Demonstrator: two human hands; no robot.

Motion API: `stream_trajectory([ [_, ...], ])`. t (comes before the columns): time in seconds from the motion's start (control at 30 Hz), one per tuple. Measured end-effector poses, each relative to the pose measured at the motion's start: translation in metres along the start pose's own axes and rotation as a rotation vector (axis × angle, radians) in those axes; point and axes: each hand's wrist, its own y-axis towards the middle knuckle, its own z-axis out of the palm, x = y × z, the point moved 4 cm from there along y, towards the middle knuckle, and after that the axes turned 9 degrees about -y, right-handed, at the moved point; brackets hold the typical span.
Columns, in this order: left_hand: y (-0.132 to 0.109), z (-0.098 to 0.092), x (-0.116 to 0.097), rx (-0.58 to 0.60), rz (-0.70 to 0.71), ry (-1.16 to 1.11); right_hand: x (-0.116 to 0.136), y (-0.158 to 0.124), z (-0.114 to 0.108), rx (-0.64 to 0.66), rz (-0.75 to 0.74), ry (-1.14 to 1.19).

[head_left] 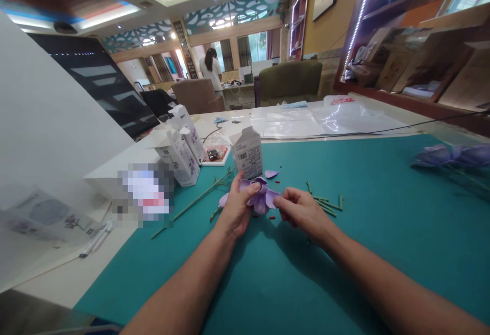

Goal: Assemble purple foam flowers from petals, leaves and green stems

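A light purple artificial flower (260, 201) is held just above the teal mat (375, 253). My left hand (240, 205) grips it from the left, with the thumb across its top. My right hand (300, 206) pinches the petal on the flower's right side. Past the flower lies a loose purple petal (271, 174), and small red pieces (272, 217) are scattered around. Several short green stem pieces (325, 205) lie right of my right hand. A long green stem (199, 199) rests on the mat to the left. The flower's underside is hidden.
An open white carton (248, 152) stands behind the flower. More printed boxes (178, 159) stand at the left, beside a blurred-out patch. Finished-looking purple flowers (451, 155) lie at the far right. Clear plastic bags (306, 120) cover the back table; a person (210, 67) stands beyond.
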Motion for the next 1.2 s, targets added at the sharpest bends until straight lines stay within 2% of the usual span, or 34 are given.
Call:
stream_trajectory([
  [0.5, -0.005, 0.004, 0.0, 0.006, 0.016, 0.069, -0.002, 0.0, 0.001, -0.038, 0.034, 0.014],
  [0.97, -0.003, 0.0, 0.0, -0.006, 0.002, 0.089, 0.001, -0.001, 0.002, 0.03, 0.026, 0.01],
  [1.07, -0.001, -0.002, -0.005, -0.011, -0.006, 0.046, -0.003, 0.003, -0.003, 0.048, -0.016, -0.024],
  [1.2, 0.003, -0.004, -0.015, -0.004, -0.008, -0.023, -0.011, 0.014, -0.017, -0.051, -0.061, -0.19],
])
